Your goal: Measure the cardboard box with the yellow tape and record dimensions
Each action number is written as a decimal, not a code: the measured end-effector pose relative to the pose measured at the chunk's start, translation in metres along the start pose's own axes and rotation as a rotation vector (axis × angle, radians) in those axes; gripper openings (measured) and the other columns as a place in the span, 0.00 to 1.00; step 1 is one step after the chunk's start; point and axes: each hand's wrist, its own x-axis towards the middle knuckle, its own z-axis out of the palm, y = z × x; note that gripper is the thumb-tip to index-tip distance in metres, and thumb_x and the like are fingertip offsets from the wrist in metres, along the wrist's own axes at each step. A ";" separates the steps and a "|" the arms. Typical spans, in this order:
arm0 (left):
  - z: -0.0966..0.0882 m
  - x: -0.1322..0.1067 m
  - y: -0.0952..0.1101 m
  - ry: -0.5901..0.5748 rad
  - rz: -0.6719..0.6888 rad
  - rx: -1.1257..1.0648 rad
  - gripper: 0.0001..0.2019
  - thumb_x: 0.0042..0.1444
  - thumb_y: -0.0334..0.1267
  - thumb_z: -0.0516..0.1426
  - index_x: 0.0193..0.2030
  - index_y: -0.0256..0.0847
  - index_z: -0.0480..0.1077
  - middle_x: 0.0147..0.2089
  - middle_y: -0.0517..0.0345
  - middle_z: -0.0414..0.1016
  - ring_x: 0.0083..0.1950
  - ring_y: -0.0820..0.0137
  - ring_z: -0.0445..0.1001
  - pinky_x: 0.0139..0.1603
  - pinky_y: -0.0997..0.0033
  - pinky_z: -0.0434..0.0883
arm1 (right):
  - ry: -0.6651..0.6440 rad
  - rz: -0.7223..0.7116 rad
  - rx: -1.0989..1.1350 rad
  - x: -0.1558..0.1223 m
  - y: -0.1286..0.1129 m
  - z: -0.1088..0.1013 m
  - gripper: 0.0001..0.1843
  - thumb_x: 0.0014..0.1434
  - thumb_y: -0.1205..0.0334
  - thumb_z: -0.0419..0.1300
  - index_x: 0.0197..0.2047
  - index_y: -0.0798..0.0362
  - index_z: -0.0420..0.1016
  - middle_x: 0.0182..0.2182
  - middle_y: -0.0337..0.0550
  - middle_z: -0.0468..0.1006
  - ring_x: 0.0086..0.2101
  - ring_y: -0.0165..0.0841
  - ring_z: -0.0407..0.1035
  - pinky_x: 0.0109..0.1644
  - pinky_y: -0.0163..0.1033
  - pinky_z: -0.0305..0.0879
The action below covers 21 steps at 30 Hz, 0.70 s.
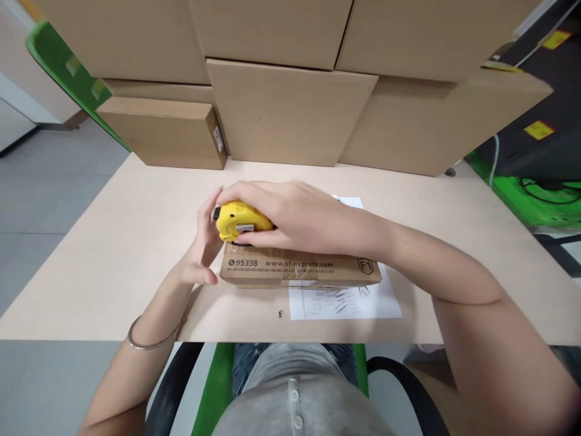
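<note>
My right hand (290, 212) is wrapped round a yellow tape measure (238, 219), which sits over the left end of a flat brown cardboard box (299, 263). The box bears printed text on its near side and clear tape at its middle. My left hand (205, 242) stands at the box's left end, thumb and fingers apart, with its fingertips close to the tape measure; whether they touch it I cannot tell. Much of the box top is hidden by my right hand and forearm. Under the box lies a white sheet of paper (345, 304) with writing and pen strokes.
Large cardboard boxes (290, 115) form a wall along the back of the table (91, 260). A smaller closed box (163, 134) stands at the back left. Green panels and dark equipment (531, 109) flank the table. Its front edge lies close to my body.
</note>
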 end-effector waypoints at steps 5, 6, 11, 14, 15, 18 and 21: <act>-0.012 -0.006 0.008 -0.251 0.018 0.276 0.70 0.27 0.38 0.79 0.76 0.59 0.46 0.79 0.47 0.45 0.77 0.35 0.47 0.74 0.35 0.54 | 0.207 0.090 0.018 -0.012 0.009 -0.016 0.20 0.68 0.53 0.58 0.60 0.50 0.65 0.54 0.42 0.77 0.50 0.39 0.74 0.52 0.43 0.69; -0.010 -0.006 0.008 -0.246 0.020 0.308 0.70 0.27 0.36 0.79 0.76 0.58 0.47 0.78 0.47 0.47 0.77 0.36 0.49 0.74 0.37 0.54 | 0.272 0.124 0.012 -0.018 0.011 -0.021 0.22 0.68 0.50 0.59 0.60 0.49 0.66 0.53 0.42 0.77 0.49 0.39 0.75 0.52 0.44 0.70; 0.018 -0.002 0.012 0.142 -0.146 0.050 0.44 0.39 0.47 0.72 0.65 0.52 0.66 0.66 0.52 0.69 0.66 0.48 0.69 0.64 0.55 0.72 | 0.444 0.293 -0.048 -0.061 0.004 -0.042 0.25 0.62 0.47 0.65 0.58 0.45 0.71 0.48 0.40 0.79 0.40 0.38 0.77 0.41 0.41 0.73; 0.038 0.003 0.021 0.390 -0.528 -0.213 0.29 0.43 0.48 0.68 0.54 0.45 0.73 0.48 0.52 0.81 0.48 0.51 0.81 0.42 0.59 0.81 | 0.486 0.388 -0.039 -0.086 -0.009 -0.040 0.25 0.59 0.49 0.68 0.58 0.44 0.72 0.47 0.41 0.80 0.38 0.37 0.77 0.33 0.37 0.72; 0.043 0.005 0.024 0.412 -0.660 -0.262 0.27 0.44 0.50 0.66 0.51 0.42 0.75 0.43 0.50 0.83 0.44 0.50 0.82 0.39 0.58 0.81 | 0.493 0.413 -0.015 -0.092 -0.013 -0.037 0.25 0.59 0.50 0.69 0.58 0.44 0.72 0.47 0.42 0.80 0.39 0.37 0.77 0.32 0.37 0.72; 0.051 0.009 0.025 0.405 -0.855 -0.340 0.23 0.49 0.50 0.64 0.48 0.37 0.77 0.37 0.47 0.85 0.41 0.49 0.84 0.39 0.56 0.82 | 0.432 0.479 0.120 -0.100 -0.019 -0.015 0.25 0.59 0.51 0.68 0.58 0.43 0.71 0.48 0.41 0.80 0.40 0.37 0.78 0.34 0.37 0.73; 0.051 0.012 0.019 0.398 -0.866 -0.363 0.22 0.51 0.48 0.64 0.50 0.38 0.77 0.41 0.49 0.86 0.43 0.52 0.85 0.42 0.58 0.83 | 0.256 0.551 0.297 -0.097 -0.015 0.015 0.25 0.62 0.47 0.65 0.58 0.43 0.66 0.45 0.39 0.82 0.36 0.34 0.78 0.35 0.38 0.73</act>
